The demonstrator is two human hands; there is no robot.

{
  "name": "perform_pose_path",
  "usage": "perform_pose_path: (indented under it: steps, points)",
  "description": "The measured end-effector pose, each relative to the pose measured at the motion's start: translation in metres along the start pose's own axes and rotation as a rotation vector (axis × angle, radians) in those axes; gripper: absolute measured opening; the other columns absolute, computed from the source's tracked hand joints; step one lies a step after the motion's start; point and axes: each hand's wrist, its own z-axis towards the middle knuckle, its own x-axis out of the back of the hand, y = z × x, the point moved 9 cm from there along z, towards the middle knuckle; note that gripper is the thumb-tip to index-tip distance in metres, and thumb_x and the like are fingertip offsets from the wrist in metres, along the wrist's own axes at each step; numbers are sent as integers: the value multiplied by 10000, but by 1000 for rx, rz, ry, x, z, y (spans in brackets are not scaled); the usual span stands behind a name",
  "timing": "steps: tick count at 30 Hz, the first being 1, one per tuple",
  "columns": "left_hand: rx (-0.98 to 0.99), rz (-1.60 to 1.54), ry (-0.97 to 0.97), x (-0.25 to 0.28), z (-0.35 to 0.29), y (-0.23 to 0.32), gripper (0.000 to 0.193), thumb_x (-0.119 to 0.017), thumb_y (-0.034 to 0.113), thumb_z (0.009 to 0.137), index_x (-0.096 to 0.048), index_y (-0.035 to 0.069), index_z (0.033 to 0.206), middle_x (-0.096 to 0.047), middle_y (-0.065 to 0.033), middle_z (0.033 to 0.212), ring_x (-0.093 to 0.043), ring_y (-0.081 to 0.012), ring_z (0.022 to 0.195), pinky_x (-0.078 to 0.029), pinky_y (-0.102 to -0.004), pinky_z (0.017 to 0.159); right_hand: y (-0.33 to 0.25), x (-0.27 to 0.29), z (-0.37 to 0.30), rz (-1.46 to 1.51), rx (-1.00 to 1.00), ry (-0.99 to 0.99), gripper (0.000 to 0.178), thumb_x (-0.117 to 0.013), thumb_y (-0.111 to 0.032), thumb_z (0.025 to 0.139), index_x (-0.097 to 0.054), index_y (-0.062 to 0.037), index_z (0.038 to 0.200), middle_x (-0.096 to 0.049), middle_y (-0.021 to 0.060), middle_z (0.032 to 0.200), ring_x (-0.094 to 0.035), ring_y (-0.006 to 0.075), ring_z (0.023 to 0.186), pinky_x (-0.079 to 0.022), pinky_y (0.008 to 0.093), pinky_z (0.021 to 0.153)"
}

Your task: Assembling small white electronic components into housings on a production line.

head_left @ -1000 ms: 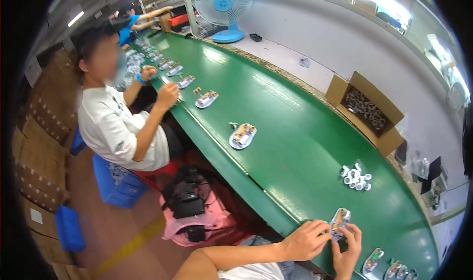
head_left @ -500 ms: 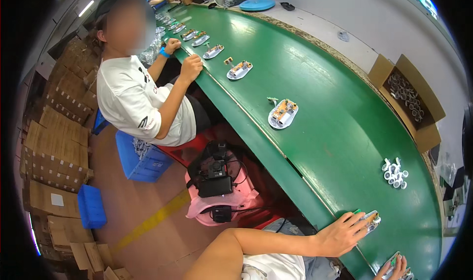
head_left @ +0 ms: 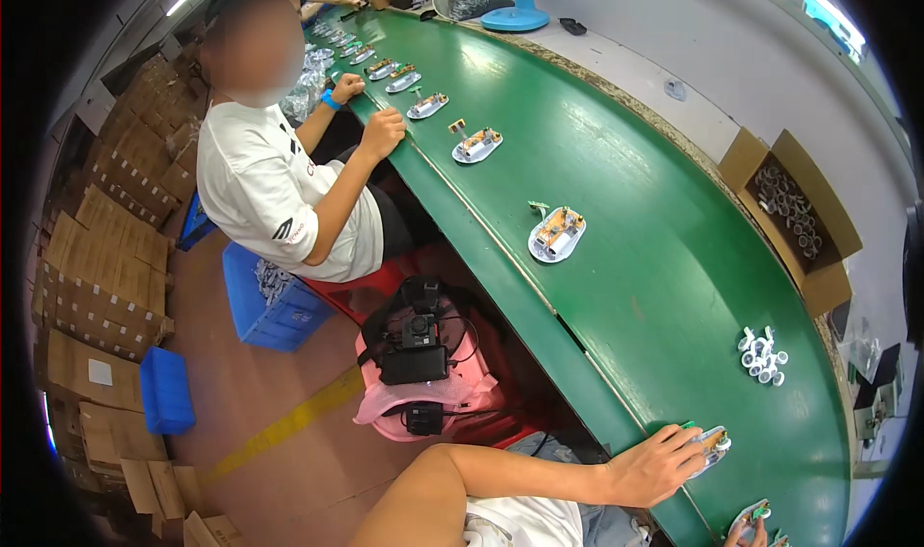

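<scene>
My left hand (head_left: pixel 656 466) reaches over the near edge of the green work surface (head_left: pixel 664 287). Its fingers curl onto the left side of a white plastic housing (head_left: pixel 713 451) that carries an orange circuit board. At the bottom edge, my right hand (head_left: pixel 751 535) is mostly cut off. Its fingertips pinch a small green circuit board (head_left: pixel 761 511) at a second open housing (head_left: pixel 743 520). Part of another unit shows just beyond it. Up and right of my left hand lies a pile of small white ring-ended plastic parts (head_left: pixel 762 356).
More open housings (head_left: pixel 557 235) run in a row toward the far left. A co-worker (head_left: pixel 279 181) sits there, hands at the table edge. A cardboard box (head_left: pixel 794 215) of ring parts stands along the right wall, a blue fan (head_left: pixel 513 16) at the back. A pink stool (head_left: pixel 462 393) holds black devices.
The view has shifted slightly. My left hand stays on its housing, its fingers drawn closer together. My right hand's fingers have moved from lying over the second housing to pinching its green board.
</scene>
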Motion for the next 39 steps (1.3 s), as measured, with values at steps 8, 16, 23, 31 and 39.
perform_pose_path:
  steps: [8, 16, 23, 31, 39]
  points:
    - [4, -71, -22, 13, 7, 8, 430, -648, 107, 848, -544, -7, 1249, -563, -152, 1272, -483, -325, 1288, -361, -421, 1082, 56, -38, -9, 727, -44, 6, 397, -769, -95, 886, -678, -3, 1261, -718, 174, 1084, -667, 241, 846, -542, 289, 734]
    - [-27, 54, -18, 14, 14, -17, 458, -645, 94, 831, -553, 2, 1270, -590, -141, 1246, -499, -323, 1247, -372, -404, 1067, -38, -4, -1, 544, -45, 55, 361, -782, -79, 877, -698, -25, 1224, -726, 132, 998, -656, 209, 734, -538, 274, 662]
    - [-83, 69, -119, 11, 23, -34, 473, -637, 54, 814, -545, 24, 1277, -588, -115, 1289, -496, -310, 1288, -381, -399, 1075, -49, -8, 8, 367, -31, 90, 291, -806, -128, 868, -714, -39, 1130, -717, 115, 979, -665, 239, 795, -552, 324, 743]
    - [-78, -19, -37, 14, 24, -28, 505, -665, 27, 782, -556, 48, 1275, -579, -90, 1281, -505, -297, 1252, -405, -389, 1041, -92, 12, 18, 27, 218, 300, 295, -820, -204, 859, -711, -40, 1078, -707, 135, 1038, -648, 305, 962, -509, 402, 929]
    - [-96, -86, -106, 11, 23, -25, 537, -651, 10, 791, -535, 45, 1314, -556, -95, 1334, -503, -300, 1264, -399, -398, 1055, -102, 15, 13, -15, 267, 375, 245, -761, -201, 914, -715, -32, 1085, -714, 146, 1051, -654, 290, 957, -515, 389, 927]
